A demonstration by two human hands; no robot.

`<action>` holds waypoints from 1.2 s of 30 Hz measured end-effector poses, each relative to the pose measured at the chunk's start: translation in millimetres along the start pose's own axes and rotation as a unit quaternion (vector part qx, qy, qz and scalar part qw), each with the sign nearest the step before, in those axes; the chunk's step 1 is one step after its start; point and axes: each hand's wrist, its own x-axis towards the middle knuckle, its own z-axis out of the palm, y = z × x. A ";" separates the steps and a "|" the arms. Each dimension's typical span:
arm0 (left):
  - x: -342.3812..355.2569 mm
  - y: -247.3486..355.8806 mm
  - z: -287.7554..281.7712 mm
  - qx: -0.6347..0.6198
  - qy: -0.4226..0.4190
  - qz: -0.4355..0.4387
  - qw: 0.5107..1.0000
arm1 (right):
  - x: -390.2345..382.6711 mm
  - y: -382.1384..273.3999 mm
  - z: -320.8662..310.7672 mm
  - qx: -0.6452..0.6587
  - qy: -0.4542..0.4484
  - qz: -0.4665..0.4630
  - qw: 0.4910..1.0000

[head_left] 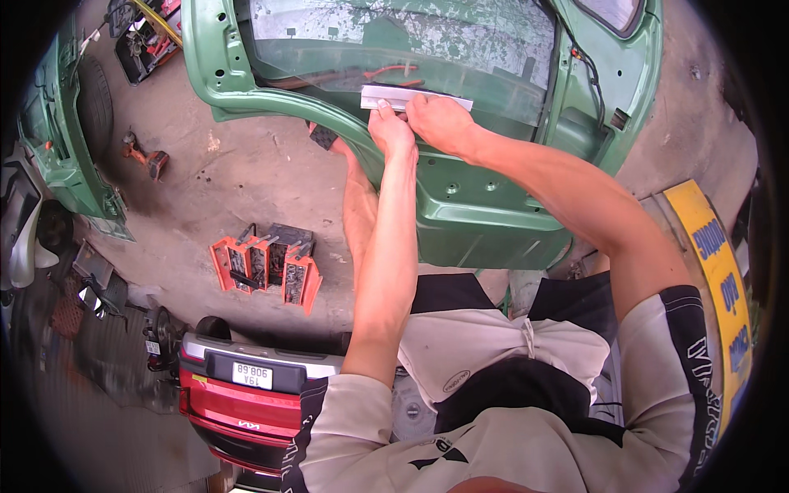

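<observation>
A green car door [485, 215] with its window glass [345, 51] stands in front of me. Along the lower part of the glass lies a silver channel-shaped metal strip [376, 98], nearly level. My left hand [389, 130] grips the strip left of its middle, thumb on its face. Just beside it, my right hand [440, 122] is closed on the strip's right part, knuckles up. Both hands hide the strip's middle and lower edge. A thin red, curved thing [389, 71] shows above the strip; its kind is unclear.
On the concrete floor at left stand an opened orange toolbox [267, 263] and a cordless drill [146, 156]. Another green car body part [70, 156] is at far left. A red car [246, 403] is parked lower left. A yellow sign [715, 271] lies at right.
</observation>
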 end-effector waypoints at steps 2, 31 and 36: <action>-2.6 -7.2 7.4 0.009 -0.002 -0.003 1.000 | -7.4 9.4 7.8 -0.028 0.025 -0.034 0.999; -12.7 1.9 -19.1 0.031 -0.023 -0.073 0.997 | -21.0 -3.3 7.0 0.027 0.050 -0.003 0.998; -18.6 9.8 -22.5 0.009 -0.047 -0.083 0.995 | -21.5 -4.3 6.8 0.005 0.036 -0.014 0.999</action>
